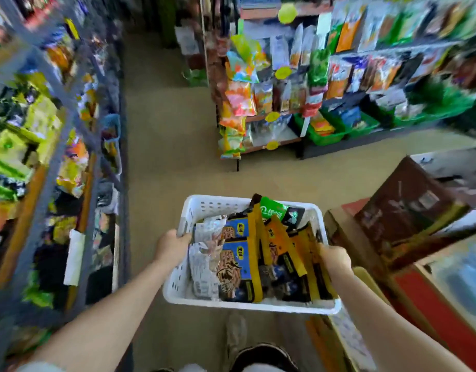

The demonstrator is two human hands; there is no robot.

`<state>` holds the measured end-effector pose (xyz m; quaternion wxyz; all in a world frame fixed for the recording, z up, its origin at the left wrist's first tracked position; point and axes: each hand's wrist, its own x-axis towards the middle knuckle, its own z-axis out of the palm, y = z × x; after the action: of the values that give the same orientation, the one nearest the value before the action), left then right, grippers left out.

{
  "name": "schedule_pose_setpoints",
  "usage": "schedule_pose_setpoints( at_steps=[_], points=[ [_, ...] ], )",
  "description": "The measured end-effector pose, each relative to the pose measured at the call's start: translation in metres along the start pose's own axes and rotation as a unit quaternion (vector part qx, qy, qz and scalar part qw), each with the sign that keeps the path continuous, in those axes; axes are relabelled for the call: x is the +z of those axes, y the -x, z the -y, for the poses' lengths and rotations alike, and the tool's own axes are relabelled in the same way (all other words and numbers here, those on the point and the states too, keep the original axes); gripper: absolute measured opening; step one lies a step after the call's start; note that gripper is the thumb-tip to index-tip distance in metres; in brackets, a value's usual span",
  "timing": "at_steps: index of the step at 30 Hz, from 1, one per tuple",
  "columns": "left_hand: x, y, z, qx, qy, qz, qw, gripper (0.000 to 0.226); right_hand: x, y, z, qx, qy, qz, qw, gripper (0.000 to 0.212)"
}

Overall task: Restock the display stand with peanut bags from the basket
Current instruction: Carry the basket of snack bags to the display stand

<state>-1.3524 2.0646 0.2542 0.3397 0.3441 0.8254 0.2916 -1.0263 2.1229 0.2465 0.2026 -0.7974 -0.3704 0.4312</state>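
Note:
A white perforated plastic basket (177, 280) is held in front of me above the aisle floor. My left hand (170, 247) grips its left rim and my right hand (334, 260) grips its right rim. Inside lie several peanut bags (238, 269) with blue, black and yellow print, some pale printed packets on the left and one green packet (271, 210) at the far end. A display stand (255, 98) hung with snack bags rises ahead on the right. The picture is blurred by motion.
Packed shelves (51, 157) line the left of the aisle. Brown and red cardboard boxes (408, 210) are stacked close on my right. Green bins (330, 130) sit low by the stand. Tan floor (172, 135) runs ahead between the shelves. My shoes (261, 353) show below the basket.

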Motion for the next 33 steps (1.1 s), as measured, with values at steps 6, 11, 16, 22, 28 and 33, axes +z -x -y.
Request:
schedule_pose_setpoints(
  at_steps=[6, 11, 16, 22, 28, 33],
  points=[
    [0.029, -0.163, -0.119, 0.008, 0.012, 0.043, 0.999, 0.018, 0.001, -0.124, 0.136, 0.007, -0.009, -0.033, 0.999, 0.036],
    [0.074, -0.307, -0.207, 0.016, 0.013, 0.074, 0.997, 0.020, 0.018, -0.237, 0.221, 0.019, -0.033, -0.057, 0.998, 0.038],
    [0.124, -0.442, -0.305, 0.046, -0.044, 0.127, 0.990, 0.018, 0.024, -0.337, 0.295, 0.072, -0.073, -0.090, 0.991, 0.042],
    [0.196, -0.550, -0.437, 0.108, -0.114, 0.191, 0.969, 0.019, -0.006, -0.428, 0.354, 0.133, -0.126, -0.148, 0.972, 0.037],
    [0.328, -0.623, -0.541, 0.138, -0.151, 0.247, 0.947, 0.023, -0.065, -0.561, 0.373, 0.171, -0.141, -0.191, 0.956, 0.039],
    [0.441, -0.653, -0.628, 0.130, -0.171, 0.288, 0.933, 0.029, -0.135, -0.662, 0.386, 0.219, -0.141, -0.202, 0.944, 0.035]
  ],
)
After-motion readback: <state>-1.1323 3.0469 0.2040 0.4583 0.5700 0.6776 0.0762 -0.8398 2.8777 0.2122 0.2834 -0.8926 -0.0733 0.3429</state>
